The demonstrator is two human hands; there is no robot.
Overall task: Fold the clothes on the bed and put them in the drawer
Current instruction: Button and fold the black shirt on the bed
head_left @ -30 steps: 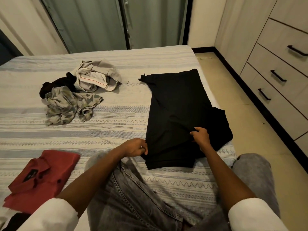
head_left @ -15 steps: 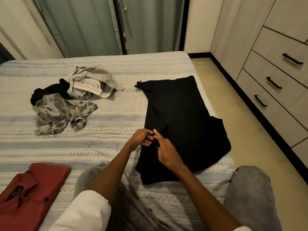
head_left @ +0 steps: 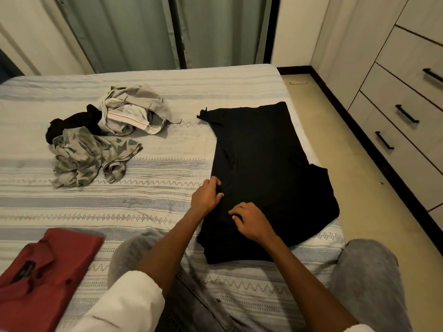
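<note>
Striped bedding in pale grey and white covers a bed [head_left: 148, 207] that fills most of the view, with grey-green curtains [head_left: 148, 32] behind it and a pale chest of drawers [head_left: 407, 97] with black handles along the right wall, all drawers closed. On the right side of the bed lies a black shirt [head_left: 261, 164], spread flat and partly folded lengthwise. At the bottom left corner sits a folded red shirt [head_left: 45, 274]. Further back on the left is a loose heap: a grey patterned garment [head_left: 84, 159], a beige garment [head_left: 134, 111] with a white waistband, and a small black item [head_left: 72, 123] between them. The person sits at the near edge, in grey jeans and white sleeves. Their left hand [head_left: 206, 196] pinches the black shirt's left edge between thumb and fingers. Their right hand [head_left: 251, 221] rests on the shirt just beside it, fingers curled and pressing into the cloth.
</note>
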